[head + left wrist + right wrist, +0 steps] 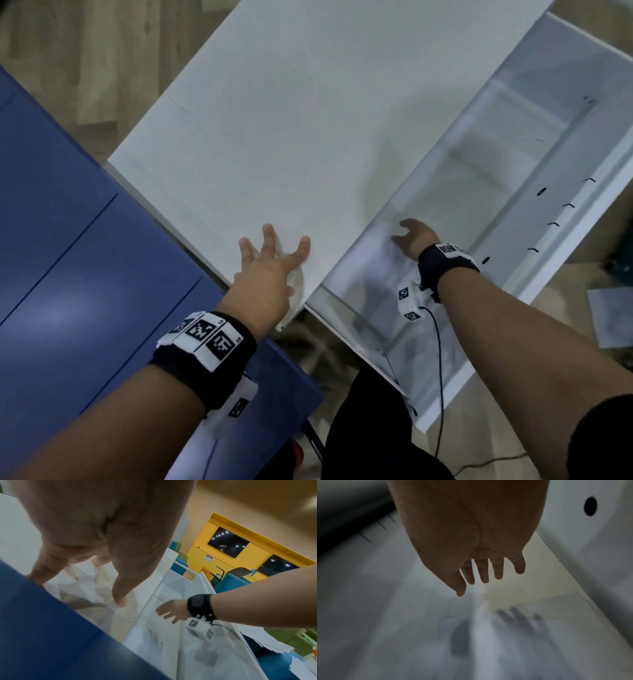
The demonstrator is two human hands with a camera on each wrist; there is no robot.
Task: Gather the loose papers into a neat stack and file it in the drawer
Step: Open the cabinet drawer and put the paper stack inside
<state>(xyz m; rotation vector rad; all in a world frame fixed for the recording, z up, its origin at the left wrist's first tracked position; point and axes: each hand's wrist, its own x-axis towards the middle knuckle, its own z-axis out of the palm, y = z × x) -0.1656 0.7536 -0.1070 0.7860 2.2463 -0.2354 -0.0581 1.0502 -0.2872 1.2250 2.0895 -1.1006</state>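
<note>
The white drawer (561, 219) stands pulled out to the right of the cabinet's white top (308, 120). A stack of papers (366, 274) lies flat on its floor at the near end, blurred in every view. My right hand (409, 236) hovers just over the papers with its fingers straight and spread, holding nothing; its shadow falls on the sheet (488, 642). My left hand (274, 250) is splayed over the near corner of the white top, next to the drawer's edge. Whether it touches the surface I cannot tell.
A blue cabinet (85, 257) fills the left side. More loose white sheets (267, 641) lie beyond the drawer's right wall, over a blue seat, and one sheet (609, 315) shows at the right edge of the head view. A dark cable (438, 359) trails from my right wrist.
</note>
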